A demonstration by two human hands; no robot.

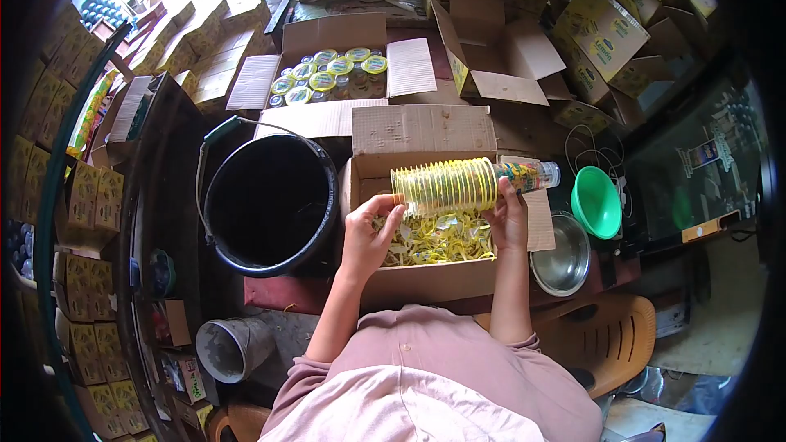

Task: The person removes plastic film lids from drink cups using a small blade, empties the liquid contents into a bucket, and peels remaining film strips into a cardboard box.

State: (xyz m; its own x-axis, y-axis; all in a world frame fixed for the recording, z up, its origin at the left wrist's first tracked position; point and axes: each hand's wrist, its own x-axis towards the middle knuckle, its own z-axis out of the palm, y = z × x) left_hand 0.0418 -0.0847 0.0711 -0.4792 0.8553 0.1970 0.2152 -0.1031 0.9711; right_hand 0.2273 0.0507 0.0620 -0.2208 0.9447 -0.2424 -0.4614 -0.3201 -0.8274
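Observation:
A long stack of clear plastic cups with yellow rims (446,184) lies sideways between my hands. My left hand (375,229) has its thumb and fingers closed on the stack's left end. At the right end, my right hand (508,217) grips the stack where a printed, colourful clear cup or bottle (528,174) sticks out to the right. Below the stack is an open cardboard box (434,282) holding many yellow-and-clear plastic strips or rings (446,241).
A large black bucket (270,205) stands left of the box. Behind are a box of yellow-lidded jars (323,74) and an open carton (499,49). To the right sit a green bowl (596,202) and a metal bowl (561,255). A grey bucket (233,349) stands lower left.

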